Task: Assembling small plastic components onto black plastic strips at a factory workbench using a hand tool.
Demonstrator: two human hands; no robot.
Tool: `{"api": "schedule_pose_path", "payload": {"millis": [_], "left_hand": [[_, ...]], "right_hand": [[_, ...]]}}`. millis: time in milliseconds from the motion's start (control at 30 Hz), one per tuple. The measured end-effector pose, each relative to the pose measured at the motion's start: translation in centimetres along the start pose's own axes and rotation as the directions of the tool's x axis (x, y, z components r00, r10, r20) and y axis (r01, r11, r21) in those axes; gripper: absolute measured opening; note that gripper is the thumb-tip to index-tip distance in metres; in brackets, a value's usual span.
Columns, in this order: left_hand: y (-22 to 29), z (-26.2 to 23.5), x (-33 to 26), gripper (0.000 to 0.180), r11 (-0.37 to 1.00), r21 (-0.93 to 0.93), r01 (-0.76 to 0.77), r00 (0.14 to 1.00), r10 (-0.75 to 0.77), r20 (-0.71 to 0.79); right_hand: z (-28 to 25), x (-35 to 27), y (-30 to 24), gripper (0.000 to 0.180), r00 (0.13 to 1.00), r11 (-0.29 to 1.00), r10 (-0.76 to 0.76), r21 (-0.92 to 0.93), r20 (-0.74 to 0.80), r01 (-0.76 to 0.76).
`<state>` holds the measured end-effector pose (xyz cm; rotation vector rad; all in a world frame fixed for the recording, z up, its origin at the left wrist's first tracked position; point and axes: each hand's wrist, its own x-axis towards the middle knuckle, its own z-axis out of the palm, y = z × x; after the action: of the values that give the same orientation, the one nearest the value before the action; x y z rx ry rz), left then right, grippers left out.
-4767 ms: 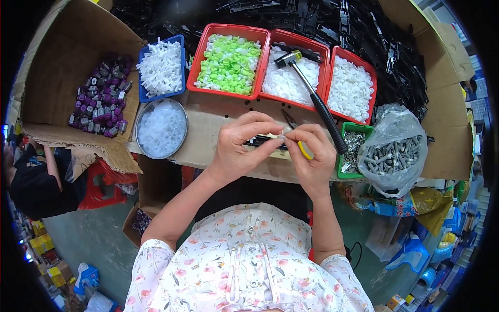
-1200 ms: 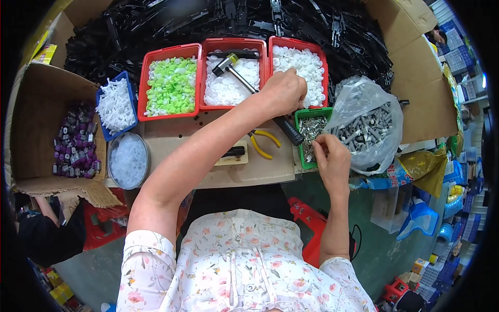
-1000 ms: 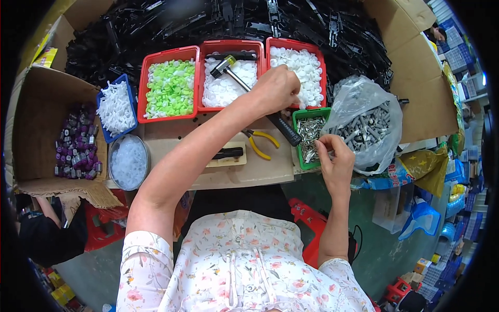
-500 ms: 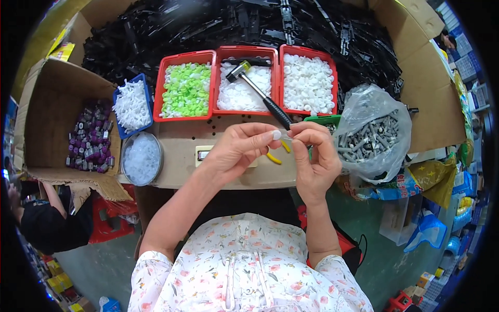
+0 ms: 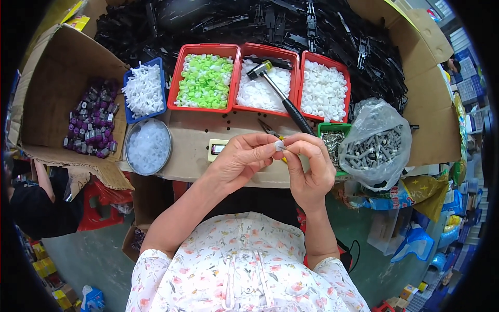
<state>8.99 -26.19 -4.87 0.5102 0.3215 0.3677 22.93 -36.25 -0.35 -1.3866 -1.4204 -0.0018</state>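
Both my grips meet over the surface [image 5: 192, 151]: left hand [image 5: 241, 161] and right hand [image 5: 306, 169] pinch one small white part [image 5: 280, 146] together, hammer [image 5: 280, 96] just behind.

Three red plastic trays [image 5: 235, 49] stood side by side behind the hands, black-handled hammer [image 5: 280, 96] lay across the middle one, clear bag of grey metal screws [image 5: 377, 143] sat at right.

Bare brown work surface [image 5: 192, 140] at frame centre: open passage between round clear tub [image 5: 148, 146] at left and green bin [image 5: 331, 145] at right. Upper centre: three red trays [image 5: 235, 78] and blue tray [image 5: 141, 89] form a wall; hammer [image 5: 280, 99] slants down across it. Right: bulging plastic bag of screws [image 5: 375, 145] blocks. Left: open cardboard box [image 5: 62, 104] flanks.
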Motion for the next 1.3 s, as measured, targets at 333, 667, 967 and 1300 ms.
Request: {"api": "schedule_pose_path", "payload": {"millis": [333, 667, 967, 1300], "left_hand": [[-0.2, 0.0, -0.7, 0.021, 0.984, 0.137, -0.116, 0.992, 0.122, -0.038], [-0.7, 0.6, -1.3, 0.025, 0.729, 0.57, -0.379, 0.901, 0.432, 0.047], [-0.5, -0.2, -2.1, 0.037, 0.525, 0.718, -0.457, 0.839, 0.522, 0.152], [-0.3, -1.6, -3.2, 0.03, 0.344, 0.817, -0.462, 0.757, 0.633, 0.161]], "right_hand": [[0.4, -0.8, 1.1, 0.022, 0.993, 0.993, -0.111, -0.046, 0.031, 0.112], [0.0, -1.8, 1.9, 0.013, 0.948, 0.919, 0.281, 0.242, 0.152, -0.311], [0.7, -1.5, 1.7, 0.017, 0.973, 0.98, 0.122, 0.131, 0.197, -0.149], [1.6, -1.4, 1.2, 0.021, 0.963, 0.987, 0.098, 0.098, 0.252, -0.126]]}}
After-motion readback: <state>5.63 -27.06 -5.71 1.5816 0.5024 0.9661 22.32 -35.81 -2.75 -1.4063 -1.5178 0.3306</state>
